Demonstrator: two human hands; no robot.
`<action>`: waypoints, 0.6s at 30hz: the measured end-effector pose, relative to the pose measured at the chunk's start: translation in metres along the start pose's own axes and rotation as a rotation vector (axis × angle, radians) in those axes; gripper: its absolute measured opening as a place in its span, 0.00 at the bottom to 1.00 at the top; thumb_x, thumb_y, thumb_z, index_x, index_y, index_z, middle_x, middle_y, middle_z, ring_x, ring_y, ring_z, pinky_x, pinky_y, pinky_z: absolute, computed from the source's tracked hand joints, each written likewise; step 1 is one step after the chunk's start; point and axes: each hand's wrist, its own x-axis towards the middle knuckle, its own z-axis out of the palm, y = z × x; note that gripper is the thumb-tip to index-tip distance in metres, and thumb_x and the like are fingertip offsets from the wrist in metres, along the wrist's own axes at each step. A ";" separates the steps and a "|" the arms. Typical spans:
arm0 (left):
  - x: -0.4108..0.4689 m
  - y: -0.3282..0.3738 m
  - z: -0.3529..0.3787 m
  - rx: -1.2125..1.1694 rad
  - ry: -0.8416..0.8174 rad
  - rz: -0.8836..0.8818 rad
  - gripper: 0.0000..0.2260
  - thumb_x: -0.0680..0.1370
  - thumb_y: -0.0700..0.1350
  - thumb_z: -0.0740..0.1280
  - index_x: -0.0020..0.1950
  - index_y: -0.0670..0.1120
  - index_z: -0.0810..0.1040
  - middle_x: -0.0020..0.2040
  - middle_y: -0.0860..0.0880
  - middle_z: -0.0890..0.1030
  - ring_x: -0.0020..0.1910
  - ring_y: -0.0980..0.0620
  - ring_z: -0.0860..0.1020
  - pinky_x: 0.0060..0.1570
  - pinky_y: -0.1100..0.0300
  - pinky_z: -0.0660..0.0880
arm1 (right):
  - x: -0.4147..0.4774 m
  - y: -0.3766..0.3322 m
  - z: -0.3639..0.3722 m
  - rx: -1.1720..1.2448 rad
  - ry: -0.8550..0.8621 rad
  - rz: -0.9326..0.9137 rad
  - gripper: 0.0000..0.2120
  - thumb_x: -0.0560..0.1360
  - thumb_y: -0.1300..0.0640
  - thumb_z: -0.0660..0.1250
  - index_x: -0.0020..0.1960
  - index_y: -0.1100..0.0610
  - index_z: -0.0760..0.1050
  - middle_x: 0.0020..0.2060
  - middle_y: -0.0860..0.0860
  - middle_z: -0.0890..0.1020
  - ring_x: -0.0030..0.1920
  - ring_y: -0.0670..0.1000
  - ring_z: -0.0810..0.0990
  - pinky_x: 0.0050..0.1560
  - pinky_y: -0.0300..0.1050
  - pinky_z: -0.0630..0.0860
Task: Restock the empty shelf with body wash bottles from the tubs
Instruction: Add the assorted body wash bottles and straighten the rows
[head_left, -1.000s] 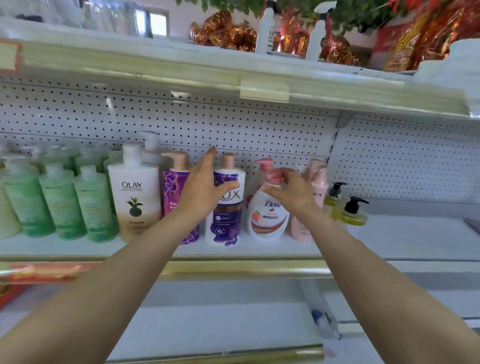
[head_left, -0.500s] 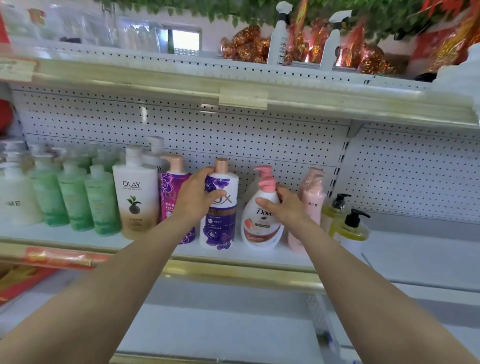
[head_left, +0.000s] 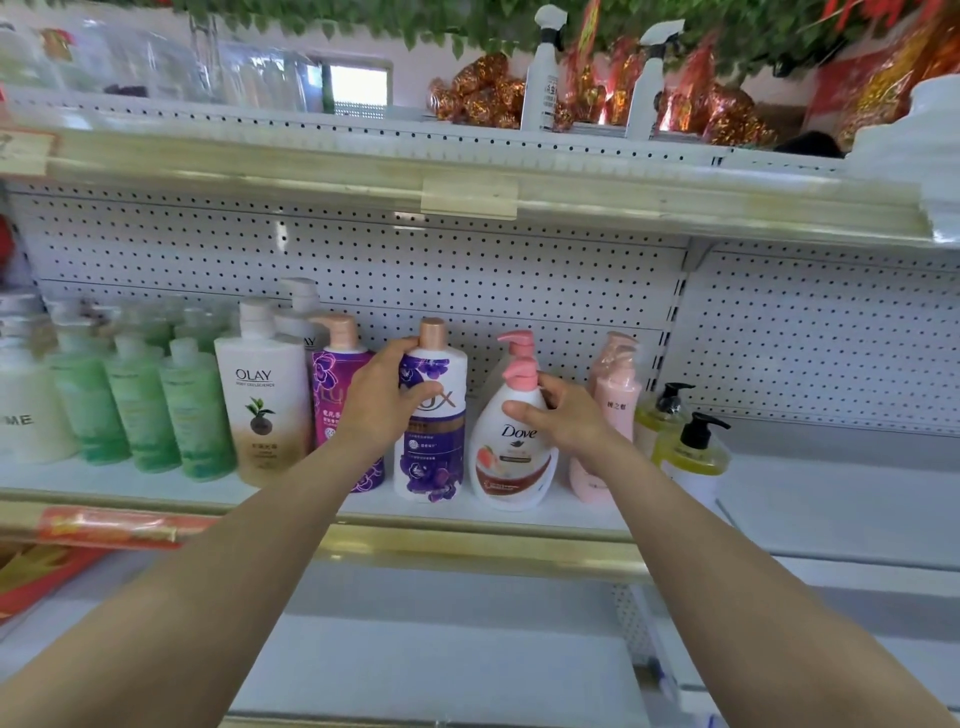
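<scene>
Purple left, pink right: with the left hand (head_left: 382, 400) curled round the Lux bottle (head_left: 431, 452) and the right hand (head_left: 563, 415) pinching the Dove bottle (head_left: 511, 462) under its pump, square both upright on the shelf (head_left: 597, 514).

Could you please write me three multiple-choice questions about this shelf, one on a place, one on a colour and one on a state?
1. The purple bottle stands on which side of the Dove bottle?
A. Its left
B. Its right
C. On top of it

2. What colour is the Dove bottle's pump?
A. Black
B. Pink
C. Green

3. What is the left hand doing?
A. Hanging idle
B. Pointing upward
C. Holding the purple bottle

Answers:
1 A: the purple bottle is the next one to the left of the Dove bottle.
2 B: the pump head and neck are plainly pink.
3 C: the fingers and thumb curl round the purple bottle's upper part in a firm grip.
</scene>
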 end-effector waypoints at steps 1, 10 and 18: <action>0.000 0.000 0.000 -0.006 -0.002 -0.001 0.26 0.75 0.44 0.74 0.70 0.46 0.70 0.61 0.46 0.80 0.50 0.55 0.76 0.49 0.62 0.72 | 0.000 0.000 0.000 0.002 -0.007 0.002 0.17 0.71 0.48 0.76 0.59 0.44 0.78 0.53 0.45 0.85 0.53 0.46 0.84 0.60 0.52 0.79; -0.001 -0.002 0.002 -0.016 0.011 -0.011 0.29 0.74 0.46 0.74 0.73 0.47 0.68 0.64 0.46 0.78 0.60 0.47 0.78 0.55 0.55 0.76 | -0.009 -0.002 0.002 -0.161 0.010 -0.017 0.25 0.71 0.39 0.73 0.65 0.47 0.76 0.57 0.45 0.83 0.57 0.49 0.82 0.61 0.53 0.78; -0.026 0.040 0.022 0.014 0.281 0.202 0.29 0.75 0.53 0.72 0.72 0.44 0.67 0.66 0.45 0.69 0.67 0.48 0.65 0.63 0.57 0.67 | -0.040 -0.021 -0.031 -0.021 0.501 -0.220 0.14 0.73 0.48 0.75 0.56 0.52 0.81 0.46 0.41 0.84 0.47 0.37 0.82 0.50 0.32 0.77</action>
